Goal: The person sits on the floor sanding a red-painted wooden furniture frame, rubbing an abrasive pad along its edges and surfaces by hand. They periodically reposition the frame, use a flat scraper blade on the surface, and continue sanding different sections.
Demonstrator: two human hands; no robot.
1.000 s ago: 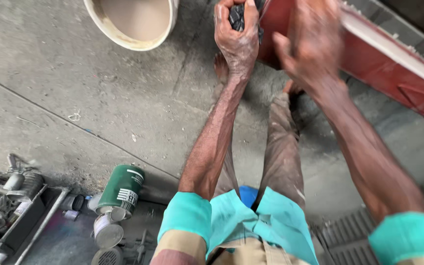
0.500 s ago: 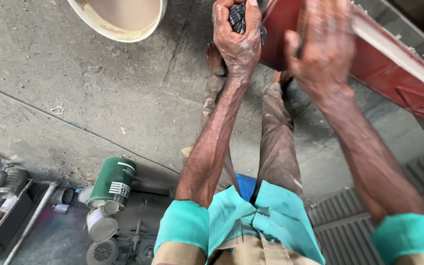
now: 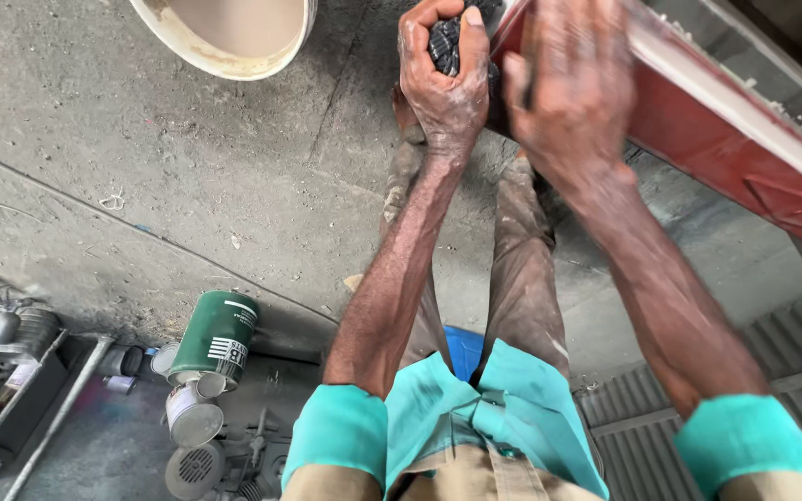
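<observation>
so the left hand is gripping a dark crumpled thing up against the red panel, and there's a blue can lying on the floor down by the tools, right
Not quite: the can is green, not blue, as the head view shows. The rest holds: the left hand is closed on a dark crumpled thing up against the red panel, and the can lies on its side on the floor by the tools.

even, soft daylight fills the scene, with no glare or hard shadows. the grey concrete floor (image 3: 141, 176) is sharp and evenly lit. the right hand (image 3: 573, 93) is smeared by motion blur, while the left hand (image 3: 443, 83) stays crisp. wide-angle stretching bends the edges.
</observation>
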